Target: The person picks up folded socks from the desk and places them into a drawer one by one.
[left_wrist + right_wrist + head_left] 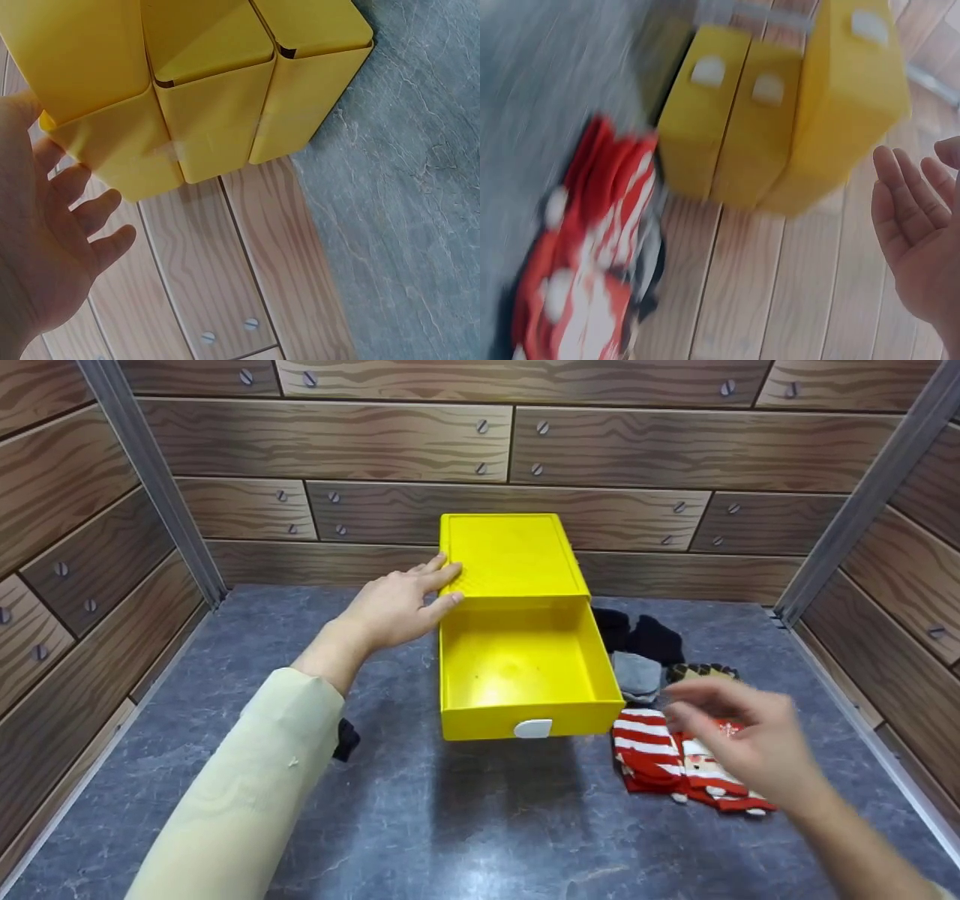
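Note:
A yellow drawer unit (510,551) stands against the back wall with its top drawer (532,716) pulled out, the yellow floor of it showing. My left hand (397,604) rests at the unit's upper left edge, thumb and fingertips on the top, other fingers spread along the side in the left wrist view. To the right of the drawer, my right hand (750,742) hangs in the air with loosely bent fingers and nothing in them. It overlaps folded red-and-white socks (649,750) with a Santa face. The white handle (533,728) is on the drawer's front.
Beyond the red socks lie a grey folded sock (637,675), black socks (656,640) and a patterned brown one (703,670). A small dark item (346,740) is partly hidden by my left sleeve. Wood-patterned walls (337,442) enclose the grey tabletop (510,847) on three sides.

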A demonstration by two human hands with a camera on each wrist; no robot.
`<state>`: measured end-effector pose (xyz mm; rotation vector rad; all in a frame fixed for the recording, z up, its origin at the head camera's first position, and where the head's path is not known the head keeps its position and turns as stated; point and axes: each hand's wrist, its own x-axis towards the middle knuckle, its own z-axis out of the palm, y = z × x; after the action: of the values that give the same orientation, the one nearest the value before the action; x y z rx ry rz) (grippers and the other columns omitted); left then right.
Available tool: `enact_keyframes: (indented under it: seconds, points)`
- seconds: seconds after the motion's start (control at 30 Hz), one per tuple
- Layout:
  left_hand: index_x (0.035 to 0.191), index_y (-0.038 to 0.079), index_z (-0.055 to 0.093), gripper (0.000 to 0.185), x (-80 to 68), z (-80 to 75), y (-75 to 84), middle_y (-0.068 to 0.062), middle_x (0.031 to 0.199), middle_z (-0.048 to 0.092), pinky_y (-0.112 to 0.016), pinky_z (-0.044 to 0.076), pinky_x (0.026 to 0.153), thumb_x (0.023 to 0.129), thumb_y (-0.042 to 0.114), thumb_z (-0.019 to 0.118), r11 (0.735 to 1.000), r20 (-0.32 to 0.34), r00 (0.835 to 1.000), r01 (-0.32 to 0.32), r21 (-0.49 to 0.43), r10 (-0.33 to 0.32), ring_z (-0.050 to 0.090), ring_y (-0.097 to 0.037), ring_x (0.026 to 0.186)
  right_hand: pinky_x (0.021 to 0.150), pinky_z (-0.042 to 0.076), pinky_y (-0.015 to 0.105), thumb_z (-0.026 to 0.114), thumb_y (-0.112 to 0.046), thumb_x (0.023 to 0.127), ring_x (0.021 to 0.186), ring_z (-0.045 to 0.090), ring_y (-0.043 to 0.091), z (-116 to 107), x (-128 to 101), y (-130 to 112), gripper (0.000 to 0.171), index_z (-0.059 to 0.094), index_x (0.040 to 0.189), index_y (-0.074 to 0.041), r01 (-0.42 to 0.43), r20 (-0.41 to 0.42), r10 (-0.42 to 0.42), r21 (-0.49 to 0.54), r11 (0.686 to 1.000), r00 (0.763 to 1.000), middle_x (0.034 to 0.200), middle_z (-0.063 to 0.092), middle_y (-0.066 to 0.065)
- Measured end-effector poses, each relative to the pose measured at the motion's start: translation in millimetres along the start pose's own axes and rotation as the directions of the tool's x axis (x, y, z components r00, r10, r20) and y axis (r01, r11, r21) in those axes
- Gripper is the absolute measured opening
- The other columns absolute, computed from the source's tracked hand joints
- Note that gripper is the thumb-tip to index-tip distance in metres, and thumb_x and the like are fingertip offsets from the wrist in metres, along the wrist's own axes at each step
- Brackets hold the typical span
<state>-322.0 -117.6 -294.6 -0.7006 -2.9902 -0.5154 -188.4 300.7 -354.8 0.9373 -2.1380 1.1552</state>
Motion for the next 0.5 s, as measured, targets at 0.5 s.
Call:
enact_keyframes:
  seconds: [0.5]
  points:
    - [0.169, 0.033, 0.029, 0.066, -0.6, 0.1, -0.8, 0.005, 0.176, 0.018, -0.053, 0.028, 0.126, 0.110, 0.062, 0.038, 1.000, 0.001, 1.000, 0.002, -0.015, -0.002, 0.029, -0.027, 0.159, 0.071, 0.056, 0.015, 0.077, -0.005, 0.098, 0.085, 0.072, 0.004, -65.1, -48.1, 97.0, 0.026, 0.071, 0.122, 0.003, -0.481, -0.028, 0.481, -0.113, 0.869, 0.876, 0.102, 0.077, -0.008]
